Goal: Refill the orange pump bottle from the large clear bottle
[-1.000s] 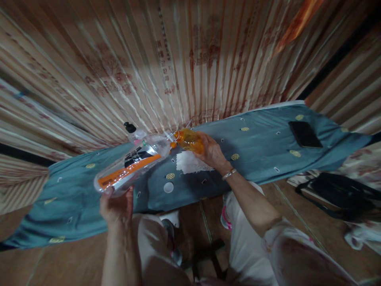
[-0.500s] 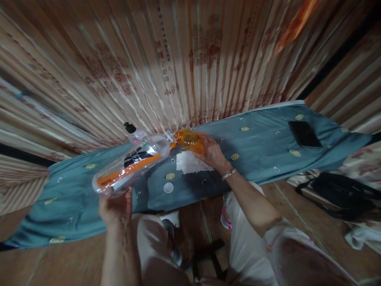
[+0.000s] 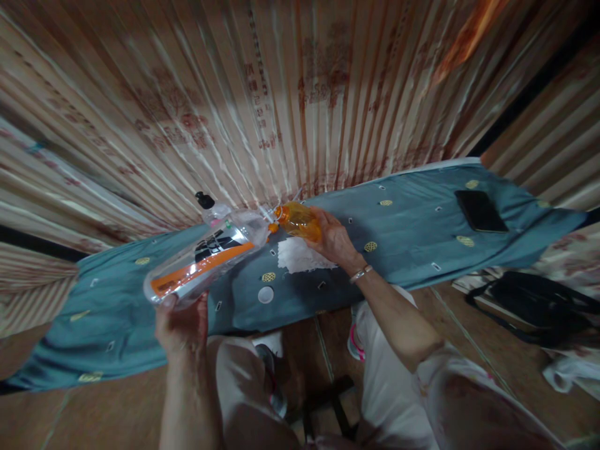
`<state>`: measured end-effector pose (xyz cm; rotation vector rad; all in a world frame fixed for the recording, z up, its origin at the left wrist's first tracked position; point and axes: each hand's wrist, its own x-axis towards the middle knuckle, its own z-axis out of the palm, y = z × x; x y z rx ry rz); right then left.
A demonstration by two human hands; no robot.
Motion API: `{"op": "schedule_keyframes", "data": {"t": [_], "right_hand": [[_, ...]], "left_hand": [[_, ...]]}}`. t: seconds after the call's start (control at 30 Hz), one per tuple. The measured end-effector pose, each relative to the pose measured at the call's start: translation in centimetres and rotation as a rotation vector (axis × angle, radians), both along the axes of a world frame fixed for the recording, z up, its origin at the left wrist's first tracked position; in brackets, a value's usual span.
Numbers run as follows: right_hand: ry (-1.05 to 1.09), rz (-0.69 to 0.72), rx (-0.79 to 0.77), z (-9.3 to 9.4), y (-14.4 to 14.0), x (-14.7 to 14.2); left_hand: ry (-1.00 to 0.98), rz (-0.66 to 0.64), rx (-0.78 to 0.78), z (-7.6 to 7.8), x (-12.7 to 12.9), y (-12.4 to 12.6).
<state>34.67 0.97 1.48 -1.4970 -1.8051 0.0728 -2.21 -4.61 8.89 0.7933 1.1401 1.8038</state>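
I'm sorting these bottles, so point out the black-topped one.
The partly hidden bottle by the curtain: its top is black, unlike the orange-labelled bottle in the left hand and the amber bottle in the right hand.

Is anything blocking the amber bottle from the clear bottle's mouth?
Nothing visible is: the amber bottle, in your right hand, appears to meet the clear bottle neck to neck. A small orange piece sits just beside them.

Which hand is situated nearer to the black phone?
Right. The right hand, holding the orange bottle, is left of the phone; the left hand, holding the clear bottle, is farther left.
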Motion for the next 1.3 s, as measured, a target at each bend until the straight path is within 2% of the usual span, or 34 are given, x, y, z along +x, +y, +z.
{"op": "schedule_keyframes", "data": {"t": [0.23, 0.4, 0.63, 0.8, 0.97, 1.3], "right_hand": [[-0.005, -0.009, -0.047, 0.3, -0.2, 0.0], [-0.007, -0.001, -0.017, -0.1, 0.0, 0.0], [-0.007, 0.009, 0.011, -0.4, 0.1, 0.2], [-0.014, 0.011, 0.03, -0.7, 0.2, 0.2], [-0.022, 0.008, 0.04, -1.0, 0.3, 0.3], [-0.028, -0.002, 0.039, -1.0, 0.4, 0.2]], "left_hand": [[-0.061, 0.063, 0.002, 0.3, 0.4, 0.1], [-0.034, 0.019, 0.018, 0.1, 0.3, 0.1], [-0.035, 0.016, 0.077, -0.9, -0.6, 0.7], [-0.087, 0.055, 0.058, -0.7, -0.4, 0.7], [-0.056, 0.033, 0.059, -0.4, -0.2, 0.4], [-0.048, 0.031, 0.065, -0.9, -0.6, 0.5]]}}
